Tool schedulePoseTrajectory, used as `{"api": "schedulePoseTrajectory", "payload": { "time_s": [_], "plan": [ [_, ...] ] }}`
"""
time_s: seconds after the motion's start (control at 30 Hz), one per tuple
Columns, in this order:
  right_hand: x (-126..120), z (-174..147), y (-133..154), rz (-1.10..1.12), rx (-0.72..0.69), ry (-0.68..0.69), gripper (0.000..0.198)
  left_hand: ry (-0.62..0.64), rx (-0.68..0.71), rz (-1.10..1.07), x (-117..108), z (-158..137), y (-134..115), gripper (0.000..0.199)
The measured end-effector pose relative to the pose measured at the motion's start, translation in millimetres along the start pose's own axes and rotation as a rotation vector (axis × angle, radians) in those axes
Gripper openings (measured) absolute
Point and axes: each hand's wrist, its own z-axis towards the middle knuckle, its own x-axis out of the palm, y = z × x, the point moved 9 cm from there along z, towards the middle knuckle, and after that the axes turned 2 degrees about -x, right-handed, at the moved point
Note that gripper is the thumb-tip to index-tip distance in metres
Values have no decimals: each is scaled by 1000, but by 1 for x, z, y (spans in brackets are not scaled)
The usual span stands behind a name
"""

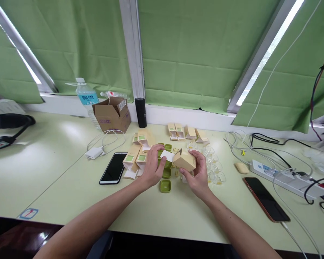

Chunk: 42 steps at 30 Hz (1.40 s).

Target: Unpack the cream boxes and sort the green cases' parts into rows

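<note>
Above the middle of the table, my right hand point(198, 176) grips a small beige carton point(185, 160), thumb below and fingers on its far side. The carton is tilted, and its white end flap point(167, 155) sticks out to the left. My left hand point(153, 163) is at that flap, its thumb by the edge and its fingers apart and stretched out. Beneath the hands are several green square cups point(165, 186), partly covered, with small yellowish pieces point(176, 173) alongside. Clear plastic pieces point(218, 177) lie behind and right of my right hand.
Several beige cartons point(130, 158) with green-marked panels stand left, and more cartons point(190, 131) at the back. A phone point(113, 168), charger point(94, 152), brown box point(112, 115), bottle point(88, 99) and black flask point(140, 112) are around. At right lie another phone point(266, 199) and a power strip point(286, 178).
</note>
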Motion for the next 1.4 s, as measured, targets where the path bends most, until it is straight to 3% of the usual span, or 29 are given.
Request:
{"api": "schedulePoseTrajectory", "payload": {
  "time_s": [0.13, 0.27, 0.47, 0.63, 0.9, 1.23, 1.4],
  "plan": [
    [-4, -2, 7, -149, -97, -53, 63, -20, 59, 0, 2, -7, -4, 40],
    [-6, -6, 28, -317, -323, -105, 62, 46, 55, -31, 13, -16, -13, 53],
    [4, -15, 48, -522, -551, -84, 66, 155, -34, -257, 32, -26, -17, 47],
    [14, -16, 46, -486, -533, 77, 74, 101, 0, -366, 26, -23, -20, 39],
    [24, -15, 54, -524, -535, 214, 74, 157, 179, -96, 16, -16, -41, 31],
    [20, -11, 60, -569, -498, 232, 58, 256, 277, 35, 20, -14, -48, 28],
    [19, -9, 57, -605, -486, 238, 54, 256, 215, 80, 23, -13, -38, 29]
  ]
}}
